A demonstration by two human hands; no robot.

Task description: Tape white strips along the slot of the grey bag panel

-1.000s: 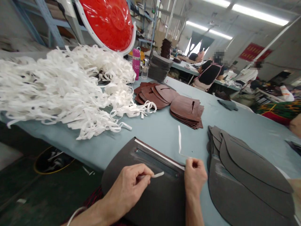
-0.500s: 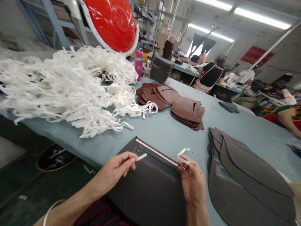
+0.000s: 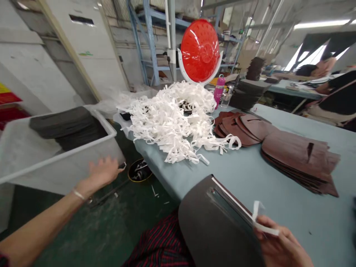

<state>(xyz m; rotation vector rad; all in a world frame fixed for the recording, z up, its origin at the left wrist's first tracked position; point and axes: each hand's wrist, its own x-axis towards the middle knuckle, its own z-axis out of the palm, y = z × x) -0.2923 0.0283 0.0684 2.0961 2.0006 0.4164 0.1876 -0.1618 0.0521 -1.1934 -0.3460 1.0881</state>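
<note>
A dark brown leather panel [image 3: 214, 226] with a slot and a white strip along its edge lies over the table's near edge and my lap. At the panel's right end my right hand [image 3: 280, 246] pinches a curled white paper strip [image 3: 260, 218]. My left hand [image 3: 103, 171] reaches far out to the left, low beside the wall of a white bin [image 3: 55, 167]. Its fingers are loosely stretched and slightly blurred, and I see nothing in them.
A big heap of white strips [image 3: 172, 118] covers the table's far left corner, under a red fan [image 3: 200, 51]. Stacks of reddish-brown panels [image 3: 297, 155] lie to the right. The bin holds dark panels [image 3: 66, 124]. A pink bottle [image 3: 219, 91] stands behind. People work at other tables.
My view has swung left. My left hand left the panel and stretched out toward the bin, and the short strip it held is gone. My right hand still pinches its strip.
</note>
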